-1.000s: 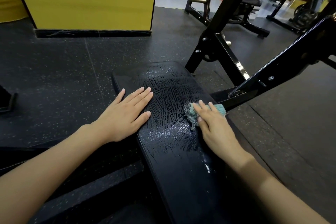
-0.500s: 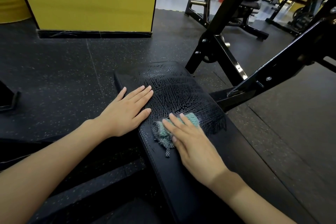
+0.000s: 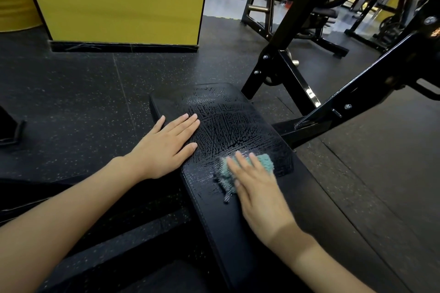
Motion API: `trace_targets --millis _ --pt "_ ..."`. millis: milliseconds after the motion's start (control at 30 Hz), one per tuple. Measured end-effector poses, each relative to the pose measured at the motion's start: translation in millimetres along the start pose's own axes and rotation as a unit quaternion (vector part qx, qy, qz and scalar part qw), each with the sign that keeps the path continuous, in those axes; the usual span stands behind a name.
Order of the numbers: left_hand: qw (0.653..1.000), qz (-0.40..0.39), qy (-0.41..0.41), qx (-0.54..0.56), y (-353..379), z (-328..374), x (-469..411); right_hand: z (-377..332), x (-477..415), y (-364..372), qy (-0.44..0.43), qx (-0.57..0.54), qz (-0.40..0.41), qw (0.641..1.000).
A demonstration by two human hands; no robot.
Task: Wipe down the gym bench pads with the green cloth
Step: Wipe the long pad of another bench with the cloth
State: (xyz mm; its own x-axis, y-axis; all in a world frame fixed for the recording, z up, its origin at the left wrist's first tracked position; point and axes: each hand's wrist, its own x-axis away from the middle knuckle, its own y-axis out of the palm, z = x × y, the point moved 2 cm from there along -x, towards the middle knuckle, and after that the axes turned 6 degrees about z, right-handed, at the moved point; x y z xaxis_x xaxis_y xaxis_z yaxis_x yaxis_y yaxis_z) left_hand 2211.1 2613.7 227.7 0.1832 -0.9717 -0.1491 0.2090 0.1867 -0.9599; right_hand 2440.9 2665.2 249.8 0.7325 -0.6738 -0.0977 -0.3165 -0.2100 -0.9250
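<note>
A black bench pad [image 3: 228,123] runs from the middle of the view toward me, its far half streaked with wet marks. My left hand [image 3: 164,147] lies flat on the pad's left edge, fingers straight. My right hand [image 3: 257,188] presses the green cloth [image 3: 265,162] flat onto the pad's middle with straight fingers. The cloth sticks out past my fingertips and to the left of my hand, frayed threads trailing. Most of the cloth is hidden under my palm.
Black steel frame bars [image 3: 352,100] of the bench rise at the right and behind the pad. A yellow wall panel [image 3: 119,0] stands at the back left. Speckled black rubber floor [image 3: 71,102] surrounds the bench. More gym machines [image 3: 321,14] stand farther back.
My right hand slid the cloth from the pad's right edge to the left, then back toward the middle. The wet band has widened. My left hand has stayed put.
</note>
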Motion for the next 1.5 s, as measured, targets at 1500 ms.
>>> trace_targets --millis 1500 --pt "0.998 -0.013 0.067 0.006 -0.2 14.8 15.4 21.7 12.0 -10.6 -0.034 -0.006 -0.004 0.999"
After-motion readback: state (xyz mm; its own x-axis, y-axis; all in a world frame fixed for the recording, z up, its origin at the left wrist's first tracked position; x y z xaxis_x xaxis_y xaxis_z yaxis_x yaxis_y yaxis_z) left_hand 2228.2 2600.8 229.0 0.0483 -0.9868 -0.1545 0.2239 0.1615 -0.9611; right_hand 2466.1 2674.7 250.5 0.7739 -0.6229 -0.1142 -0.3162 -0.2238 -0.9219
